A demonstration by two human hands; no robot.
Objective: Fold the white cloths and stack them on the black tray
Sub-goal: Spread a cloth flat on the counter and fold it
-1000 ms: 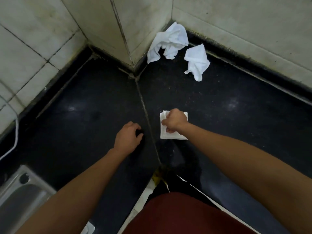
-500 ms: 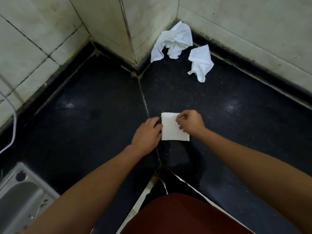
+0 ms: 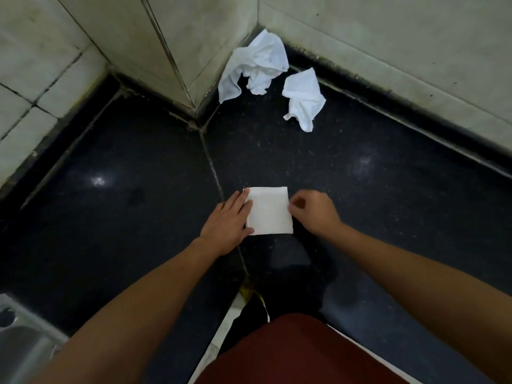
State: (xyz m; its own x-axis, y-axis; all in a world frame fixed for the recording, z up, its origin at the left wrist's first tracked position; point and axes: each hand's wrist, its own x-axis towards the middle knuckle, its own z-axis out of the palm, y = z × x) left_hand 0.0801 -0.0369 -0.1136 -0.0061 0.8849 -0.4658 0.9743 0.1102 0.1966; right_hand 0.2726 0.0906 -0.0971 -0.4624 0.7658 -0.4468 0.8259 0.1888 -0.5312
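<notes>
Head view, looking down: my left hand point(image 3: 225, 224) lay flat on the black counter point(image 3: 110, 217), fingers straight, their tips resting on the left edge of the folded white cloth point(image 3: 268, 210). My right hand point(image 3: 314, 212) sat at the cloth's right edge with its fingers curled in and the tips against that edge; whether they pinched the cloth or only touched it I could not tell.

The folded cloth was a neat square, flat on the counter in its front middle part, just right of the pale seam point(image 3: 214, 170) that ran from the tiled pillar corner toward me. Bare counter stretched wide to both sides of it and beyond it toward the back.

Two more white cloths lay unfolded in the back corner. The larger crumpled cloth point(image 3: 257, 65) leaned against the tiled wall point(image 3: 388, 45), and the smaller crumpled cloth point(image 3: 303, 99) lay just right of it, near the counter's back edge. Both were well apart from my hands.

At the counter's front left corner a steel sink point(image 3: 16, 339) showed its rim.
</notes>
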